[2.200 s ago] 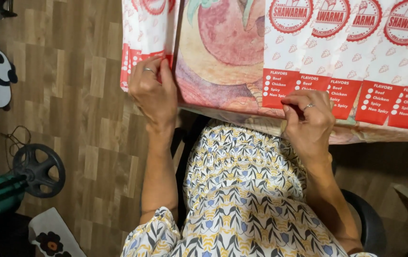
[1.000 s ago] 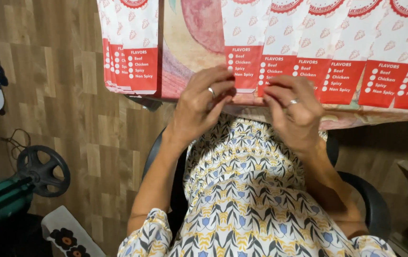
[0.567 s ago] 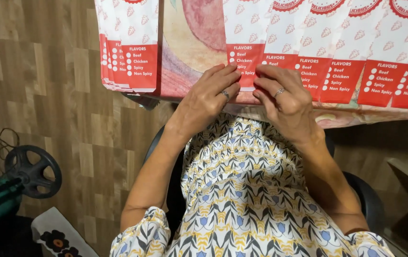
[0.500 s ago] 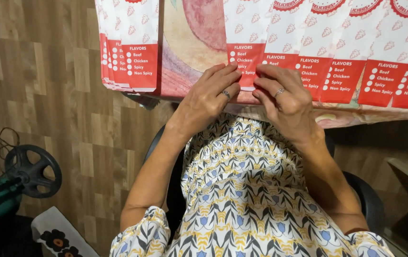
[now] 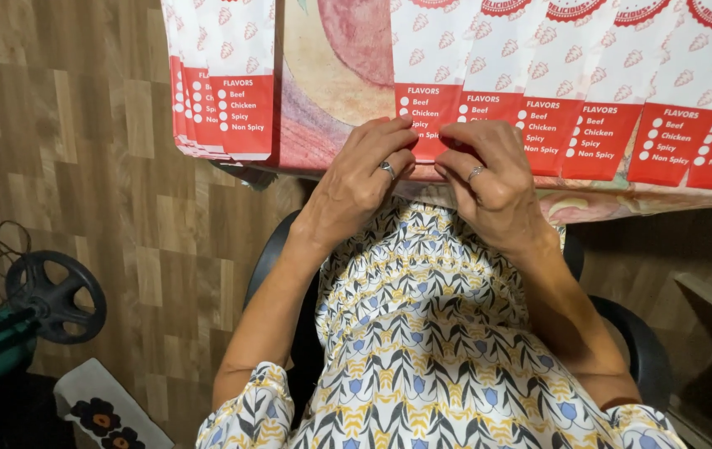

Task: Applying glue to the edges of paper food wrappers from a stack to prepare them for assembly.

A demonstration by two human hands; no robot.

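Both my hands meet at the near end of a red and white paper bag (image 5: 427, 58) lying on the table edge. My left hand (image 5: 364, 170) pinches the bag's red bottom strip with thumb and fingers; a ring shows on one finger. My right hand (image 5: 489, 179) grips the same strip just to the right, fingertips curled over it. That bag is the leftmost of a row of several overlapping paper bags (image 5: 622, 100) fanned along the table. A separate stack of the same bags (image 5: 223, 79) lies to the left.
The table carries a cloth with a large fruit print (image 5: 335, 75). I sit in a black chair (image 5: 626, 341) over a wooden floor (image 5: 90, 166). A black wheel on a green machine (image 5: 56, 295) and a floral mat (image 5: 106, 407) lie at the lower left.
My left hand left the bag stack at the left and came to the middle. Both hands closed in on the end of the leftmost bag in the row and now pinch it.
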